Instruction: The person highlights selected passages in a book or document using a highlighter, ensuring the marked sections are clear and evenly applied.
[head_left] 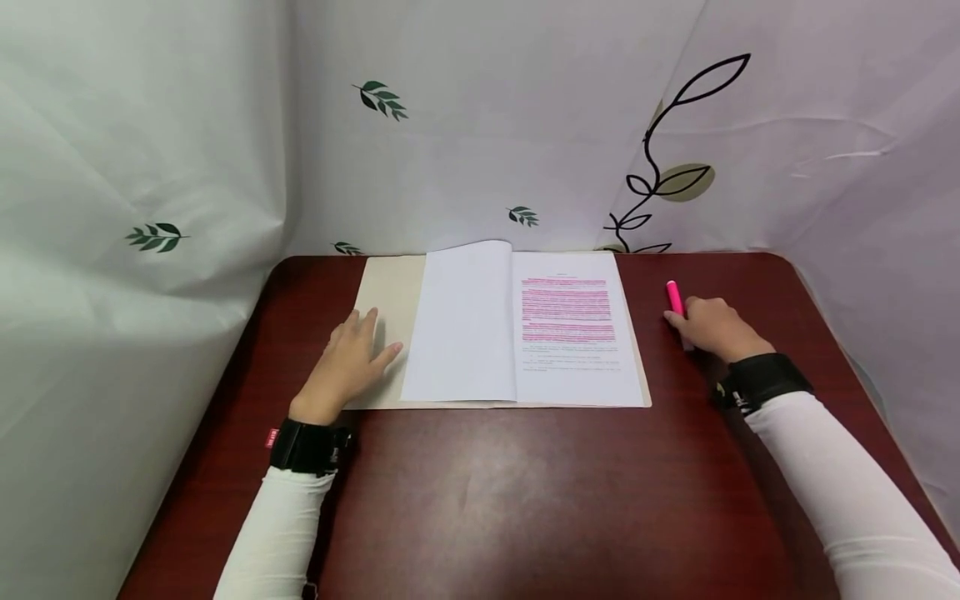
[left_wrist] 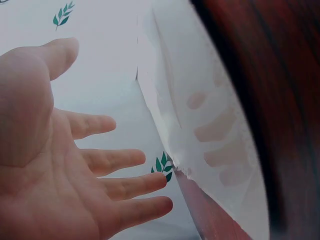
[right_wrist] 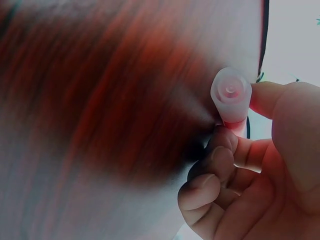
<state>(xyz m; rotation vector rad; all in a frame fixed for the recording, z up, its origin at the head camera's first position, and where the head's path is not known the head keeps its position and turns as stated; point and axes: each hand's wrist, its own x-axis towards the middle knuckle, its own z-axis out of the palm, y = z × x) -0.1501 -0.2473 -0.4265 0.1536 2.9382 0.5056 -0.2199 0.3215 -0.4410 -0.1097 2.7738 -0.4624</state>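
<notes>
An open booklet (head_left: 468, 333) lies on the far half of the table. Its left page is blank, and the right page (head_left: 566, 387) carries printed lines, many of them marked in pink. My left hand (head_left: 341, 367) is spread over the left edge of the cream cover (head_left: 393, 292); the left wrist view shows its fingers straight with nothing in them. To the right of the booklet, my right hand (head_left: 716, 327) pinches a pink highlighter (head_left: 675, 296) between thumb and fingers. The highlighter's pale end (right_wrist: 230, 92) faces the camera in the right wrist view, and the other fingers are curled below it.
The dark red wooden table (head_left: 487, 500) has rounded far corners. A pale curtain (head_left: 465, 125) with leaf prints hangs along its far edge and both sides. Each wrist wears a black strap (head_left: 765, 379) over a white sleeve.
</notes>
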